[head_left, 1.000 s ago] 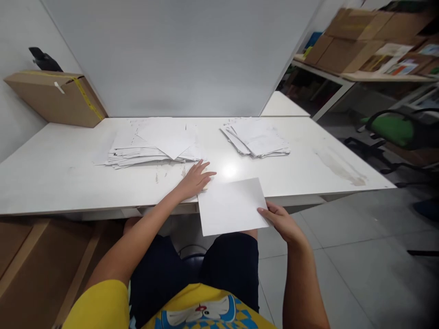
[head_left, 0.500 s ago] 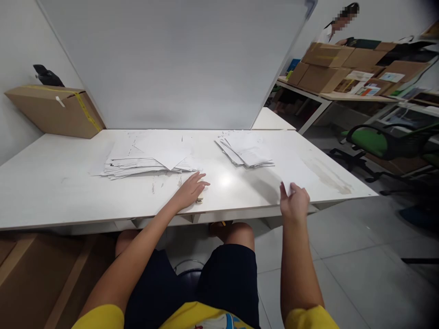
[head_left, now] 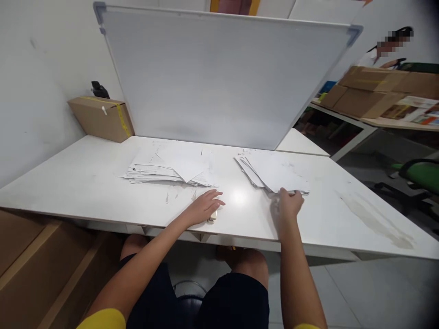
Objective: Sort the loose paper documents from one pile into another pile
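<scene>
My left hand [head_left: 203, 208] lies flat on the white table [head_left: 68, 183], fingers spread, over a small pale object [head_left: 213, 215] that I cannot make out. Beyond it spreads a loose pile of white papers [head_left: 168, 167]. My right hand [head_left: 288, 204] rests at the near edge of a second, smaller stack of white sheets [head_left: 272, 171], its fingers pinching the edge of the top sheet. Both forearms reach forward from a yellow shirt over dark shorts.
A large whiteboard [head_left: 219, 77] leans upright at the table's back. A cardboard box [head_left: 101, 119] sits at the back left. More cardboard [head_left: 30, 269] stands under the table on the left. A person [head_left: 384, 52], shelves with boxes and a green chair [head_left: 420, 176] are at right.
My right hand carried a single white sheet from the table's near edge over to the right stack and laid it there. The left hand stayed put. The camera tilted upward.
</scene>
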Motion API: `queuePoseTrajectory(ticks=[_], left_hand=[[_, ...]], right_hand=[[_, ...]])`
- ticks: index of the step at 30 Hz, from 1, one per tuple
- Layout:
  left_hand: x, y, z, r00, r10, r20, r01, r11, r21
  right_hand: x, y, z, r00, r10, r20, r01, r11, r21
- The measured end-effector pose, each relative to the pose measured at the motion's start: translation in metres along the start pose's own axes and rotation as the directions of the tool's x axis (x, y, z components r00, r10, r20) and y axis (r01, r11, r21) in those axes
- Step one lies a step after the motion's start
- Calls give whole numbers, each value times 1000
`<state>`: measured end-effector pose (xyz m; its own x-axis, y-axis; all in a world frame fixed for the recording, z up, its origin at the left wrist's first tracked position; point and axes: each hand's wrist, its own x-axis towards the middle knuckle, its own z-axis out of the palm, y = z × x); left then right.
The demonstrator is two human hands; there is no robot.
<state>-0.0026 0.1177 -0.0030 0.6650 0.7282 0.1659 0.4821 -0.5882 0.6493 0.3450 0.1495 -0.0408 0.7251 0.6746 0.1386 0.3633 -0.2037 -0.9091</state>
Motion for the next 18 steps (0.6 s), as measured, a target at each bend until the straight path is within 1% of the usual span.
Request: queuePoseTrajectory(ticks=[2,3,5,7,8,9,10,12,13,15,16,17,18], left_hand=[[-2,0,3,1000,-8,-16,8,1000,-6],[-4,0,5,999,-7,-37,7,1000,-3],[-6,0,8,993,40,-109,-36,999,39],[-8,-3,7,968,132,-213,-103,984,142],[-8,-7,4,950,180,-254,-127,969,213],[-7,-12,-3,937,223,-269,-142,946,291],[-7,-19,-12,932,252,-261,-145,918,369],[-10,-38,-35,945,260,-197,-129,853,506],[-13,-48,-48,954,234,-187,-94,826,555],[-22,-67,-68,955,129,-266,60,796,602],[-26,-74,-75,946,73,-316,140,787,601],[-30,-79,-79,936,28,-351,197,784,589],[-33,-82,-81,931,2,-365,223,788,574]], right_hand=[[-5,5,0,993,71,-93,-83,987,-137],[-7,4,1,991,84,-102,-100,982,-160],[-10,1,3,996,52,-72,-64,982,-177],[-12,-4,6,998,21,-55,-31,982,-184],[-13,-6,7,999,4,-46,-13,982,-190],[-15,-7,8,999,-12,-35,5,980,-197],[-16,-8,8,999,-27,-24,22,979,-204],[-20,-9,8,999,-47,-8,44,976,-214],[-21,-9,8,999,-53,-3,51,975,-216],[-22,-10,7,999,-53,4,52,974,-218],[-22,-10,7,999,-52,6,52,974,-220],[-22,-11,7,999,-51,9,52,974,-221],[-23,-11,6,999,-47,9,48,974,-220]])
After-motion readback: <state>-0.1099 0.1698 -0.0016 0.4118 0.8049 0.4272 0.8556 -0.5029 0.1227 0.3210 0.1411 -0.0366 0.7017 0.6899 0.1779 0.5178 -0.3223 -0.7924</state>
